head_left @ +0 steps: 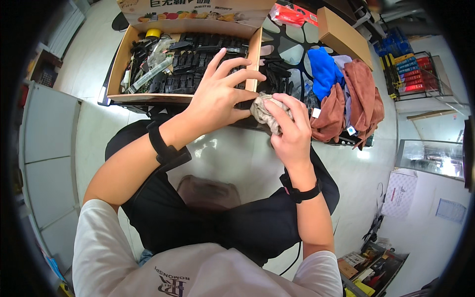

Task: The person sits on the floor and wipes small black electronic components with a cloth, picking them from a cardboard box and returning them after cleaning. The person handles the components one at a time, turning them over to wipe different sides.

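In my right hand [292,128] is a crumpled beige-grey cloth [265,113], gripped between thumb and fingers. My left hand [225,91] is just left of the cloth, over the near right corner of an open cardboard box [255,54]. Its thumb and index finger close around a small dark thing at the cloth's edge, too hidden to name; the other fingers spread upward. Inside the box lie rows of black plastic pieces [185,62]. Its left side holds a clear plastic tube [151,74], a yellow round object [154,33] and loose small parts.
Right of the box, more black pieces [276,74] lie on the black patterned table. Beyond them are brown cloths [360,89], a blue cloth [324,67], a closed cardboard box [344,37] and a red package [292,15]. A wire rack [420,74] stands at the right.
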